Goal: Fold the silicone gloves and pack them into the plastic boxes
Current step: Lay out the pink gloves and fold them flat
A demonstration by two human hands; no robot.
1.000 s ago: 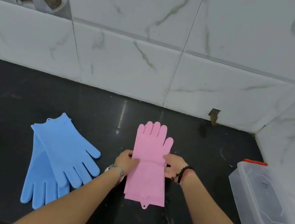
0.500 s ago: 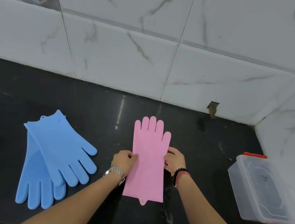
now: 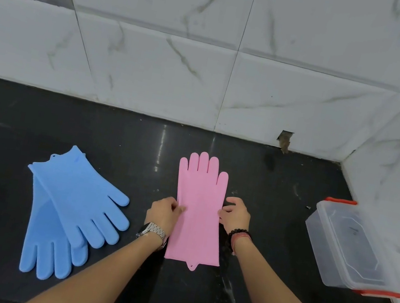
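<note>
Pink silicone gloves [image 3: 198,212] lie flat on the black counter [image 3: 270,244], stacked, fingers toward the wall. My left hand [image 3: 164,211] pinches their left edge at mid-length. My right hand [image 3: 235,212] touches the right edge with curled fingers. Two blue gloves [image 3: 71,208] lie overlapped at the left, fingers toward me and to the right. A clear plastic box [image 3: 347,247] with red latches stands closed at the right, against the side wall.
White marble-look tiled walls [image 3: 232,82] close the counter at the back and on the right. Bare counter lies between the pink gloves and the box. A small hole [image 3: 285,139] shows at the foot of the back wall.
The pink gloves now lie straighter and flatter, their edges lined up. Both hands stay at the gloves' sides, and the camera has shifted slightly.
</note>
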